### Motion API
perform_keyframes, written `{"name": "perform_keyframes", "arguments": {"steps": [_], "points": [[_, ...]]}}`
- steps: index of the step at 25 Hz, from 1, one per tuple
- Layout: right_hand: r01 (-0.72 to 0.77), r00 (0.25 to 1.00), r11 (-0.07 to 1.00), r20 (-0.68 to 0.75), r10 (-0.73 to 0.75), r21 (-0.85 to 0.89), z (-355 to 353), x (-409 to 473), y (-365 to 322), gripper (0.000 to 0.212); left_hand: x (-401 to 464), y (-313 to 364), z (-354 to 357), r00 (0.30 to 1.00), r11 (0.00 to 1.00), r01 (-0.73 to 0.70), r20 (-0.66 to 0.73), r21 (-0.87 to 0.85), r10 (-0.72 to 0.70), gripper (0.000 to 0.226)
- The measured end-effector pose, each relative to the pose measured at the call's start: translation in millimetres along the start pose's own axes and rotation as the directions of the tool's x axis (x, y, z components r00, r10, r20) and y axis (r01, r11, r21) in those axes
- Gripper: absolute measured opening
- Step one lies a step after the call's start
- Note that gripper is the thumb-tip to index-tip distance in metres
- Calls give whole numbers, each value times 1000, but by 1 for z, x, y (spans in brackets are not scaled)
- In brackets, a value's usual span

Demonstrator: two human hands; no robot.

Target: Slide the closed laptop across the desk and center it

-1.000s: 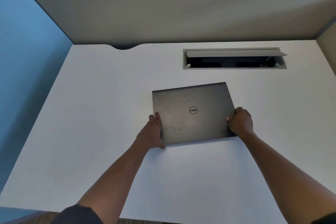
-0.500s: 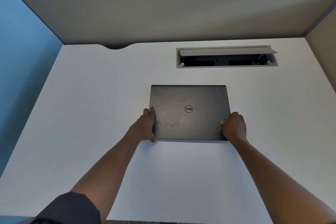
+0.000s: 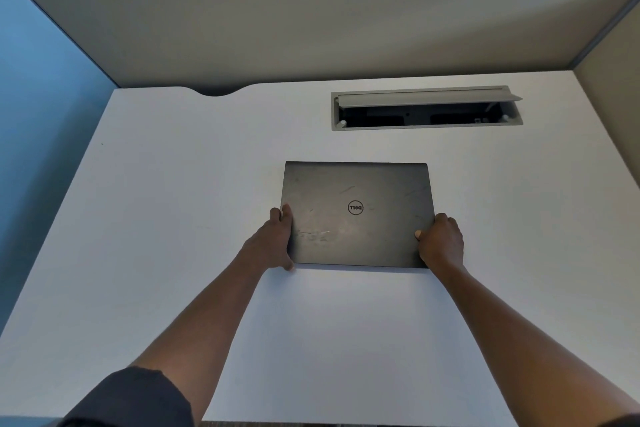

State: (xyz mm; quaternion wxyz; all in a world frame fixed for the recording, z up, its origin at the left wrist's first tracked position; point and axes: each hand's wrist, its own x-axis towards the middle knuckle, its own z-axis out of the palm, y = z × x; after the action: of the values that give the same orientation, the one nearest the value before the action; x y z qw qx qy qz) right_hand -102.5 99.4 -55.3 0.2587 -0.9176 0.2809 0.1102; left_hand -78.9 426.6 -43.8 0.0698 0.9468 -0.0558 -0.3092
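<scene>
A: The white desk sits in a corner with grey walls. A cable box is open at the back.

B: Where is the laptop?

A: Shut and flat, near the middle, edges straight with the desk. The left hand and right hand squeeze its two sides near the front corners.

B: What step is this?

A: The last bit, I think. Maybe one tiny push, then let go gently.
</scene>
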Motion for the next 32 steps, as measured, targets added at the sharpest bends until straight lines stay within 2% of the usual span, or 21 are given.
{"name": "perform_keyframes", "arguments": {"steps": [25,28,32], "points": [[30,999,999,26,-30,-27,-2,1,2,34,-12,5,13,996,1000,-17,-91,4,18,125],[33,999,999,39,-32,-26,-2,1,3,35,-12,3,16,995,1000,-25,-99,3,25,128],[46,998,999,47,-46,-19,-4,-1,4,37,-13,1,20,986,996,-5,-166,94,20,139]]}}
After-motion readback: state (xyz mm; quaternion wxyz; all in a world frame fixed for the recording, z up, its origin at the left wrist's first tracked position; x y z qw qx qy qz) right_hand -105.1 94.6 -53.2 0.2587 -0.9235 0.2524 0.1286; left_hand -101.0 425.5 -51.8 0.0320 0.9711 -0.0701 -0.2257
